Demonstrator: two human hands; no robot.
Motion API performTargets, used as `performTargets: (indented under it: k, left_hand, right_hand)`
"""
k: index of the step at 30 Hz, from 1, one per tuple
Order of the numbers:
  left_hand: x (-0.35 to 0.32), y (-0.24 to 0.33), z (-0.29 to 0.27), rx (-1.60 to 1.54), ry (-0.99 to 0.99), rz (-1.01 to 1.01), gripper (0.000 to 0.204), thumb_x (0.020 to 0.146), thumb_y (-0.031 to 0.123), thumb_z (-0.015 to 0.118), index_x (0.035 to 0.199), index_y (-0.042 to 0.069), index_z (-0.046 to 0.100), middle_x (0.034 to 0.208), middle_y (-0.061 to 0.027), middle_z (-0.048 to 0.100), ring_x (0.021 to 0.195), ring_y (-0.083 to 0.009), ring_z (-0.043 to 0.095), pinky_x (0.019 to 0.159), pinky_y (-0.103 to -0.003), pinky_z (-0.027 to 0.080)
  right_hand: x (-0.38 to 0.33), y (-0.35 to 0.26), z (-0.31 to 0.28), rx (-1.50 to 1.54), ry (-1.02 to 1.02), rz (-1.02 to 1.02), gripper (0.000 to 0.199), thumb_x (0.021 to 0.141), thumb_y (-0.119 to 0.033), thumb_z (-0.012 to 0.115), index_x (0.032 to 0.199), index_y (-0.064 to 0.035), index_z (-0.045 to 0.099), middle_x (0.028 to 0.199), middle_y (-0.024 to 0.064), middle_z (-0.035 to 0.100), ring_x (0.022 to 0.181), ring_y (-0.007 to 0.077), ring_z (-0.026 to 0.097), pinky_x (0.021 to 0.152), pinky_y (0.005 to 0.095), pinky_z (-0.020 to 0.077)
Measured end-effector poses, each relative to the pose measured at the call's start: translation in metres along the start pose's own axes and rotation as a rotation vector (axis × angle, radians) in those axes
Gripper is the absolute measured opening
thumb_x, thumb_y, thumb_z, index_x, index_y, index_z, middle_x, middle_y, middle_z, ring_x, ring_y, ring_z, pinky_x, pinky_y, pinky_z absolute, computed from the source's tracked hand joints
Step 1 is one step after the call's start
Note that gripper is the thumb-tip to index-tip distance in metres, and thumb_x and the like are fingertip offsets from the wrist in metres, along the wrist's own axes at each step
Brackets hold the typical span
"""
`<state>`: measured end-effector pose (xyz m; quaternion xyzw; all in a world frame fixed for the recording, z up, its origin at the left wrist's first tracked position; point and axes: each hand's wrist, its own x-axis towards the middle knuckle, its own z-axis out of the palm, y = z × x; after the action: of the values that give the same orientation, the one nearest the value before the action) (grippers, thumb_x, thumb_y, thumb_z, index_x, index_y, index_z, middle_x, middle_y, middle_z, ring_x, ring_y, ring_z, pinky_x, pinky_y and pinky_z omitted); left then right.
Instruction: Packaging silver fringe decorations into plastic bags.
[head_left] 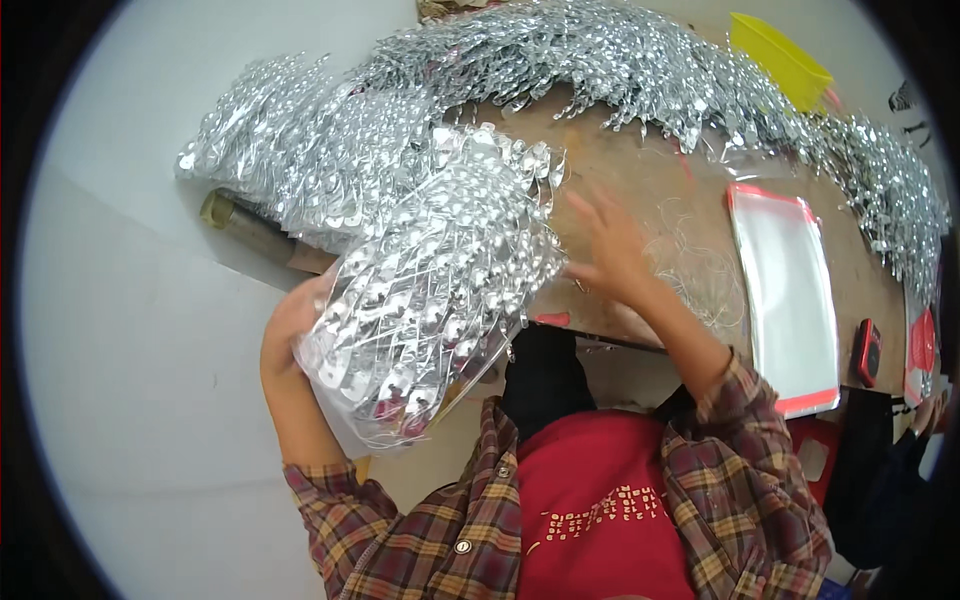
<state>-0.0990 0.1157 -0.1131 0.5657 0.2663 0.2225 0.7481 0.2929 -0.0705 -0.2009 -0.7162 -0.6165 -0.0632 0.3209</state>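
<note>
The left hand [294, 322] grips the bag [322, 364] at its left edge. Silver strands [450, 240] fill the bag, between both hands. The right hand [614, 250], spread wide, is just beside it, contact unclear. Right of that hand lie threads [712, 296], then red-edged bags [790, 290].

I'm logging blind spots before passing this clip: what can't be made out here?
All in the head view:
Left hand: most fingers hidden behind the silver bundle.
Table: far edge mostly hidden by the silver fringe.
Co-worker: mostly cut off at the dark right edge.
Threads: too fine to count.
</note>
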Motion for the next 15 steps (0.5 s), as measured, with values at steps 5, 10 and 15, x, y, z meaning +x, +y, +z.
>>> performTargets:
  k: [5,10,15]
  left_hand:
    - [-0.046,0.014,0.021,-0.042,0.235,0.164,0.064,0.073,0.029,0.065,0.12,-0.014,0.052,0.118,-0.0256,0.059,0.107,-0.0326,0.061,0.094,-0.041,0.047]
    - [-0.075,0.026,0.042,0.713,0.623,0.197,0.038,0.086,0.012,0.053,0.114,-0.013,0.057,0.112,-0.0183,0.063,0.099,-0.0238,0.063,0.085,-0.032,0.049]
    - [-0.019,0.072,0.072,0.077,0.522,0.418,0.036,0.093,0.01,0.046,0.121,-0.009,0.056,0.113,-0.0156,0.064,0.099,-0.0202,0.063,0.087,-0.032,0.05]
  right_hand:
    - [0.064,0.012,0.003,-0.199,-0.157,-0.034,0.088,0.073,-0.023,0.075,0.147,-0.019,0.027,0.144,0.0158,0.038,0.13,0.0387,0.039,0.106,0.0487,0.0339]
    - [0.086,0.002,-0.005,0.152,-0.091,-0.163,0.076,0.077,-0.019,0.072,0.143,-0.0152,0.035,0.139,0.0163,0.044,0.127,0.0352,0.043,0.103,0.0442,0.0377]
    - [0.044,0.033,0.017,0.336,-0.123,-0.129,0.052,0.081,-0.01,0.065,0.131,-0.0082,0.05,0.132,0.0153,0.05,0.125,0.0323,0.046,0.103,0.0388,0.0377]
